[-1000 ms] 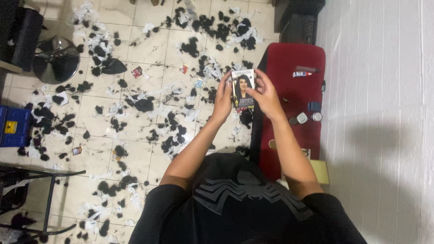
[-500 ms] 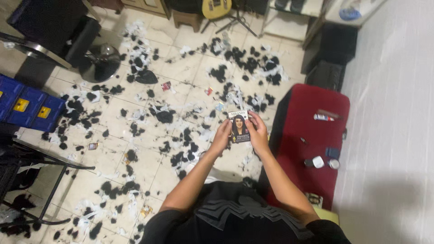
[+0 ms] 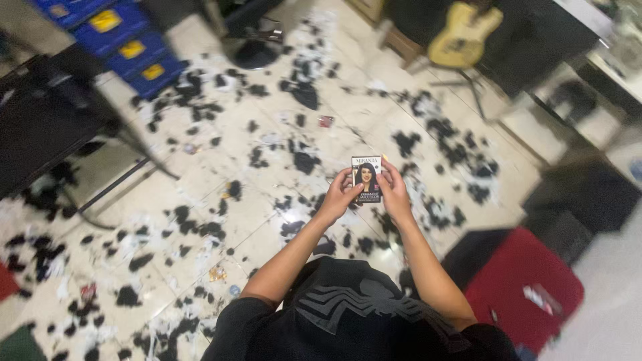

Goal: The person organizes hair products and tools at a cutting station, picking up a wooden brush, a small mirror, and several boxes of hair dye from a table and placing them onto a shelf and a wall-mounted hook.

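Box (image 3: 366,179) edges under both thumbs

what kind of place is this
Probably a home haircutting or hair-dye spot, not a proper salon: black hair clippings litter the tiled floor, both hands hold a small hair-colour box, and a yellow guitar stands behind.

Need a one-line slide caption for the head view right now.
Both hands, left hand and right hand, hold a small printed box above a tiled floor strewn with dark hair clippings.
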